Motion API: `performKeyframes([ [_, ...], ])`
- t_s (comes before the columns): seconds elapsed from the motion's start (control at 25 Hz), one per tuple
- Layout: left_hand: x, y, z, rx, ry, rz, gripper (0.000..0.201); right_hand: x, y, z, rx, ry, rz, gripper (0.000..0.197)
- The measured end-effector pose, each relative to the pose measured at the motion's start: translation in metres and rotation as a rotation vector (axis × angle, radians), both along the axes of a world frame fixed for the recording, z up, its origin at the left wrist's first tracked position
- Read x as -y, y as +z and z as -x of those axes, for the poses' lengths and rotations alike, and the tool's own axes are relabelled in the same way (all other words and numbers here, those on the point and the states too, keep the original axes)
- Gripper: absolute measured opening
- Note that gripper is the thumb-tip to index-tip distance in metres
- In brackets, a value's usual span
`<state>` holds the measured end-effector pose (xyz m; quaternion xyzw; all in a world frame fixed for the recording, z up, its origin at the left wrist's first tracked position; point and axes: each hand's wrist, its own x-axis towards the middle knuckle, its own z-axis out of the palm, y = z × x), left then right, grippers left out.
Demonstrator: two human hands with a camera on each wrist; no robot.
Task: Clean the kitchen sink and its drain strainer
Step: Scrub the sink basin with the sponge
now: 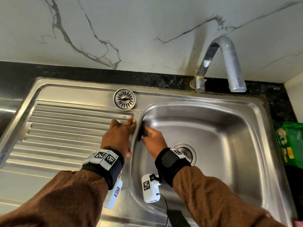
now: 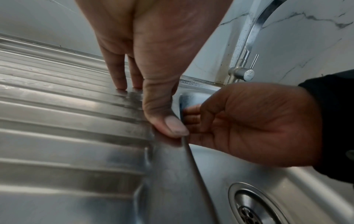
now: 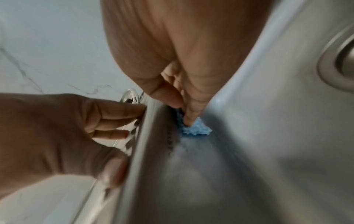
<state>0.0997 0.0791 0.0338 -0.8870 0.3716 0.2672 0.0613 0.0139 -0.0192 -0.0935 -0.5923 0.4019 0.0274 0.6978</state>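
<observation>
Right now the right hand (image 1: pixel 151 135) presses a blue scrub pad (image 3: pixel 195 127) against the left inner wall of the stainless sink basin (image 1: pixel 213 128), just under the rim; its fingers are curled and pinch the pad. The left hand (image 1: pixel 118 133) braces on the ribbed drainboard (image 1: pixel 65 128), fingers fairly straight with their tips on the steel and the thumb on the rim's edge. The drain strainer (image 1: pixel 124 99) lies apart on the ledge behind the drainboard, and the drain opening (image 1: pixel 186 152) stands uncovered.

The pad is small and held only by the fingertips, so a hard stroke on the steep, slick wall could slip it loose. Loosened grit, or the pad itself, could drop into the open drain. The strainer looks untouched, and I judge that step remains.
</observation>
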Motion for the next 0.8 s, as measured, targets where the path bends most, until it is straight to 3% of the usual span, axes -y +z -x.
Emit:
performKeyframes([
  [0.16,0.0,0.002,0.002,-0.01,0.012,-0.014,0.128,-0.005,-0.001,0.007,-0.026,0.065,0.013,0.049],
  [0.28,0.001,0.001,0.001,-0.021,0.024,-0.022,0.129,-0.007,-0.004,0.012,0.125,-0.088,0.009,0.055],
  [0.4,0.002,0.003,0.001,-0.019,0.008,-0.042,0.129,-0.011,-0.001,0.005,-0.046,0.007,0.058,0.04],
  [0.52,0.003,0.004,0.0,-0.02,0.011,-0.051,0.128,-0.008,-0.006,0.0,0.034,-0.013,0.092,0.061],
  [0.6,0.003,0.004,0.0,-0.021,0.006,-0.054,0.129,-0.001,-0.001,-0.004,-0.026,0.035,0.116,0.053],
  [0.72,0.002,0.004,-0.001,-0.017,-0.001,-0.052,0.13,0.006,-0.009,-0.008,0.051,-0.076,0.12,0.057],
  [0.8,0.002,0.003,-0.001,-0.022,0.011,-0.04,0.129,0.008,-0.013,-0.013,-0.043,-0.022,0.135,0.05],
])
